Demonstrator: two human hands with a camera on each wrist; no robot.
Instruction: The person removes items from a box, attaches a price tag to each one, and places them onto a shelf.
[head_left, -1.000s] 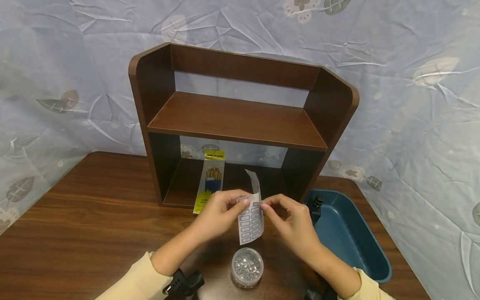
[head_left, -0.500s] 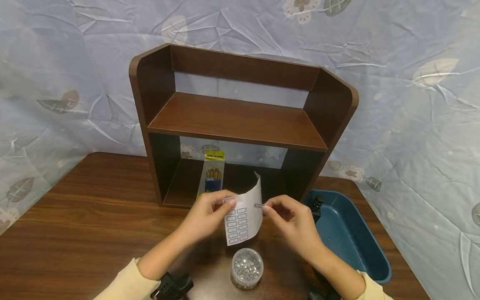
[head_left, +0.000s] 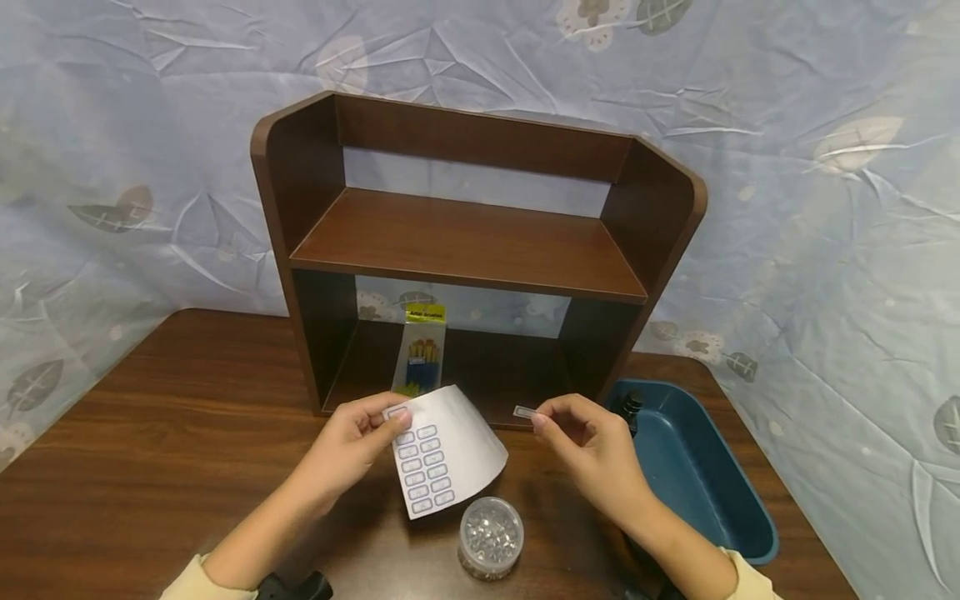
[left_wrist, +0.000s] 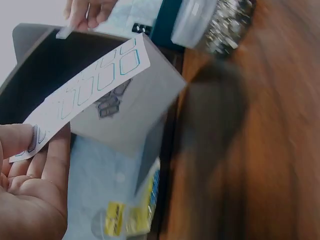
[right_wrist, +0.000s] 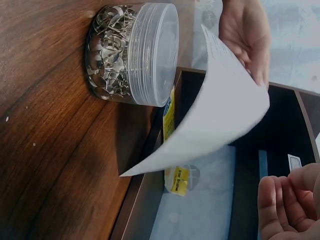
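My left hand (head_left: pixel 347 457) grips a white sheet of label stickers (head_left: pixel 450 446) by its upper left corner, thumb on top. Two columns of blue-bordered labels run down its left side; the rest is bare and curls away to the right. Between thumb and forefinger, my right hand (head_left: pixel 596 454) pinches one small label sticker (head_left: pixel 524 412), apart from the sheet. The right wrist view also shows this sticker (right_wrist: pixel 295 161) at the fingertips. Just below the sheet stands a clear lidded jar (head_left: pixel 491 537) of shiny metal tacks (right_wrist: pixel 111 52).
A brown two-tier shelf (head_left: pixel 472 242) stands at the back of the wooden table (head_left: pixel 150 450). In its lower tier leans a pack of artist brushes (head_left: pixel 423 354). To the right lies a blue tray (head_left: pixel 701 475), with a small black bottle (head_left: pixel 631 410) at its left end.
The sticker has come off the sheet into my right hand's fingers. My left hand has moved left and down with the sheet, which now bends open. The right hand has barely moved.
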